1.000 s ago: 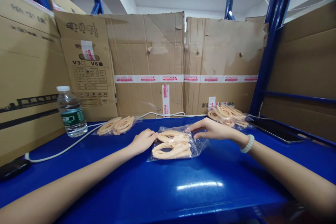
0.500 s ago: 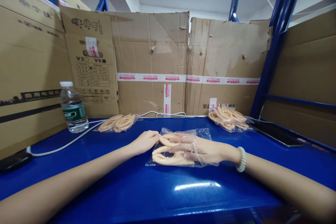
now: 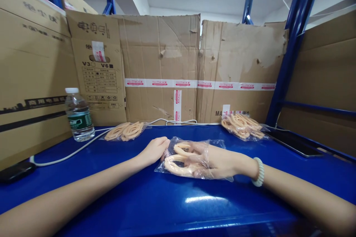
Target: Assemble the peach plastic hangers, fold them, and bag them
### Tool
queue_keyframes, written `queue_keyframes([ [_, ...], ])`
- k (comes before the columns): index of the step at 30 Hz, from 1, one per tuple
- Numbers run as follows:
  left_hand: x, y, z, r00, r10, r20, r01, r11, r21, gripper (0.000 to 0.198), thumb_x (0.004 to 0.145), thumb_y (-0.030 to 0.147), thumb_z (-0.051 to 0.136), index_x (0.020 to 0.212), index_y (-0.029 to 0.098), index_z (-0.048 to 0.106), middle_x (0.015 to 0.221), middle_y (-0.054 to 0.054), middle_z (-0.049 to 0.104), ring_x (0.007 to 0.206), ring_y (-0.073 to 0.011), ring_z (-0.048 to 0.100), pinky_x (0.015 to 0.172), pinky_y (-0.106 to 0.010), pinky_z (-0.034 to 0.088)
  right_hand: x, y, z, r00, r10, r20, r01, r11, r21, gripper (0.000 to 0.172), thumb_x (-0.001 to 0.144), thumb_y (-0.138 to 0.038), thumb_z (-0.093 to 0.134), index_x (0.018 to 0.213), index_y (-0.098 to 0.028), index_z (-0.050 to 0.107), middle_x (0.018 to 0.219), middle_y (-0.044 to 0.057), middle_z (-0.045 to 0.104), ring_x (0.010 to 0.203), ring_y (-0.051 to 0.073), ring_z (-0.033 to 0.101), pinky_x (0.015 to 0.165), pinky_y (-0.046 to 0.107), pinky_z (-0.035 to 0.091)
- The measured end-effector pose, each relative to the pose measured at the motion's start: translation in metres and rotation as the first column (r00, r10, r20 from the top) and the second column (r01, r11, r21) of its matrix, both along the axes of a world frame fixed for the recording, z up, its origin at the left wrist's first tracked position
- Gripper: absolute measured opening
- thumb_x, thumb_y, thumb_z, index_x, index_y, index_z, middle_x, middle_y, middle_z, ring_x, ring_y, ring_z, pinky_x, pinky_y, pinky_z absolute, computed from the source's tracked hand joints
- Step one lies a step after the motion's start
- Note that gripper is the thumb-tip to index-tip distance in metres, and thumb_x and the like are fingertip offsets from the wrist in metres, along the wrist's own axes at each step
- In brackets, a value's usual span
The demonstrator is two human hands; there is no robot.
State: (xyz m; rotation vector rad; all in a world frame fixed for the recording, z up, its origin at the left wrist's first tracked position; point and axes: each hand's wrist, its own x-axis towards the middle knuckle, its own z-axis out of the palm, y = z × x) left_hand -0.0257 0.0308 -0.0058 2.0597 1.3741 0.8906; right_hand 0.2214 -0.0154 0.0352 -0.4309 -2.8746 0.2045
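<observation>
A clear plastic bag [image 3: 219, 143] lies at the middle of the blue table, its film wrinkled. Inside it are pale beige, oval ring-shaped pieces [image 3: 172, 166] that look like dough or foam loops; I cannot tell the material. My right hand [image 3: 215, 160] reaches into the bag from the right, its fingers bent over the right ends of the loops and its thumb along the near side. My left hand [image 3: 155, 150] is closed at the bag's far left corner, pinching the film beside the loops. Its fingertips are partly hidden.
A similar bag of loops [image 3: 125, 130] lies back left, another fuller one [image 3: 241, 126] back right. A water bottle [image 3: 79, 115] and a black device [image 3: 16, 171] with a white cable [image 3: 66, 158] are on the left. A dark phone or tablet [image 3: 294, 143] lies right. Cardboard [image 3: 161, 59] walls the back.
My right hand's fingers have gone from nearly straight to more bent over the loops. The loops have shifted slightly right inside the bag. My left hand stays at the left corner.
</observation>
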Motion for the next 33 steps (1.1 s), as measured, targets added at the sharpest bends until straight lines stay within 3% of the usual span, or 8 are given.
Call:
queue_keyframes([
  [8,-0.001,0.002,0.006,1.000,0.019,0.000,-0.019,0.998,-0.061,0.032,0.085,0.050,0.034,0.067,0.024,0.037,0.043,0.005,0.052,0.033,-0.0149,0.047,0.040,-0.025,0.034,0.006,0.000,0.005,0.999,-0.020,0.046,0.020,1.000,-0.005,0.064,0.095,-0.040,0.052,0.151,-0.024,0.025,0.154,0.010,0.029,0.138,0.025,0.032,0.114,0.040,0.025],
  [12,-0.010,0.009,0.014,0.997,0.079,0.003,-0.079,0.997,0.021,0.031,0.085,0.046,0.039,0.065,0.022,0.040,0.045,0.006,0.048,0.034,-0.0118,0.042,0.041,-0.023,0.032,0.010,0.000,0.007,0.994,-0.048,0.102,0.049,0.999,-0.004,0.064,0.095,-0.039,0.051,0.151,-0.021,0.026,0.156,0.012,0.025,0.140,0.027,0.029,0.114,0.041,0.025],
  [16,-0.025,0.019,0.029,0.988,0.152,-0.022,-0.150,0.985,0.091,0.030,0.087,0.043,0.043,0.067,0.020,0.045,0.050,0.005,0.053,0.037,-0.0114,0.044,0.042,-0.023,0.031,0.012,0.000,0.009,0.991,-0.070,0.116,0.071,0.997,-0.003,0.059,0.095,-0.037,0.051,0.149,-0.021,0.032,0.153,0.013,0.032,0.136,0.030,0.036,0.110,0.044,0.031],
  [21,-0.068,0.037,0.064,0.947,0.311,-0.083,-0.292,0.938,0.187,0.031,0.093,0.035,0.051,0.070,0.016,0.054,0.059,0.005,0.054,0.051,-0.0114,0.052,0.053,-0.024,0.041,0.018,0.010,0.007,0.982,-0.125,0.141,0.124,0.992,0.020,0.060,0.094,-0.034,0.051,0.150,-0.024,0.030,0.155,0.012,0.028,0.129,0.031,0.043,0.106,0.045,0.035],
  [25,-0.123,0.053,0.083,0.845,0.520,-0.123,-0.474,0.837,0.274,0.030,0.095,0.039,0.053,0.081,0.013,0.059,0.073,0.001,0.060,0.065,-0.0140,0.059,0.065,-0.029,0.049,0.027,0.026,0.000,0.953,-0.255,0.165,0.250,0.967,0.052,0.061,0.095,-0.041,0.049,0.150,-0.023,0.030,0.152,0.015,0.032,0.129,0.035,0.041,0.106,0.052,0.033],
  [29,-0.166,0.063,0.072,0.740,0.640,-0.207,-0.584,0.764,0.274,0.031,0.096,0.039,0.053,0.084,0.012,0.061,0.073,0.001,0.062,0.063,-0.0136,0.060,0.066,-0.030,0.051,0.030,0.030,0.003,0.955,-0.285,0.077,0.283,0.958,0.037,0.054,0.096,-0.049,0.045,0.144,-0.023,0.042,0.147,0.013,0.040,0.133,0.033,0.037,0.109,0.050,0.032],
  [33,-0.179,0.066,0.049,0.656,0.719,-0.232,-0.625,0.689,0.367,0.021,0.094,0.033,0.057,0.096,0.013,0.062,0.088,-0.003,0.065,0.078,-0.0176,0.064,0.076,-0.036,0.052,0.025,0.005,0.026,0.955,-0.275,-0.114,0.285,0.955,0.079,0.043,0.097,-0.044,0.045,0.134,-0.023,0.052,0.137,0.012,0.048,0.126,0.028,0.044,0.107,0.044,0.036],
])
